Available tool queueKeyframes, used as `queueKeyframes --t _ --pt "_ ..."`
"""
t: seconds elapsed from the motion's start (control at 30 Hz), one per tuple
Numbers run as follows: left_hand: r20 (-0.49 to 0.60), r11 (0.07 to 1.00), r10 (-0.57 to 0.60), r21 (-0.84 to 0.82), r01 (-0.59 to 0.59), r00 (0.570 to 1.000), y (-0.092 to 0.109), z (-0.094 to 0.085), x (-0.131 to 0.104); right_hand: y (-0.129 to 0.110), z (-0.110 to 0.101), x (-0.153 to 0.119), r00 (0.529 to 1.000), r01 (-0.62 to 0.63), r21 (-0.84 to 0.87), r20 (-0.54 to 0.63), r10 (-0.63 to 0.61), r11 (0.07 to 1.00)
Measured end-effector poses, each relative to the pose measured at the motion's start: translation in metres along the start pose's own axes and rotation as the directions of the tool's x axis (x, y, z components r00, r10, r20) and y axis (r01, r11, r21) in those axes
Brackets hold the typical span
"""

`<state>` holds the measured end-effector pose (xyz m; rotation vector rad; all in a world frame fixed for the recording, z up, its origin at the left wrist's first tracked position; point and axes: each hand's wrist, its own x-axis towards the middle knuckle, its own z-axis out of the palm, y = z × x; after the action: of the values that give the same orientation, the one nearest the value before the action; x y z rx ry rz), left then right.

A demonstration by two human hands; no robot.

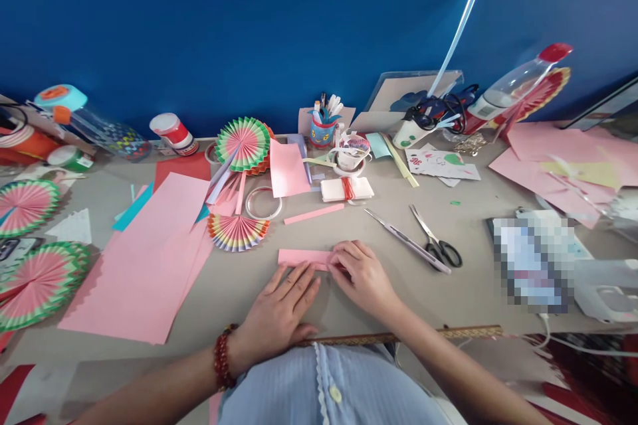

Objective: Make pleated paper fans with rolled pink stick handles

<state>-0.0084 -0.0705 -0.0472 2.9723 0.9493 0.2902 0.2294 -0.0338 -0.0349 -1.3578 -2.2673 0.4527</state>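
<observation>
A narrow folded strip of pink paper [305, 256] lies on the grey table in front of me. My left hand [284, 302] rests flat with its fingers stretched out, the fingertips on the strip's near edge. With fingers bent together, my right hand [362, 277] grips the right end of the strip and covers it. Just beyond is another thin pink strip [314, 214], lying loose. To the right of my hands lie a closed craft knife [409, 242] and a pair of scissors [437, 239] with black handles.
Large pink sheets [134, 265] and pleated paper fans [242, 146] cover the left side. A roll of tape [264, 203], a tied white bundle [347, 189] and a pen cup [323, 131] stand farther back. A phone [529, 264] and a tall bottle [518, 86] are at right.
</observation>
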Motion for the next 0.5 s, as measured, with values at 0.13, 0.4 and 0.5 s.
queueKeyframes --t 0.13,0.4,0.5 --pt "0.004 1.000 -0.001 0.005 0.001 1.000 0.0016 0.0023 -0.0013 0.0017 0.0012 -0.0006 1.000 -0.006 0.029 0.009 0.006 1.000" --pt "0.038 1.000 -0.009 0.011 0.009 0.999 0.0042 0.0044 -0.0042 0.0037 0.0037 -0.0013 1.000 0.002 0.047 0.002 -0.002 0.999" --pt "0.036 1.000 -0.010 0.010 0.010 0.999 0.0042 0.0048 -0.0041 0.0043 0.0043 -0.0004 1.000 -0.001 0.046 0.003 0.001 0.999"
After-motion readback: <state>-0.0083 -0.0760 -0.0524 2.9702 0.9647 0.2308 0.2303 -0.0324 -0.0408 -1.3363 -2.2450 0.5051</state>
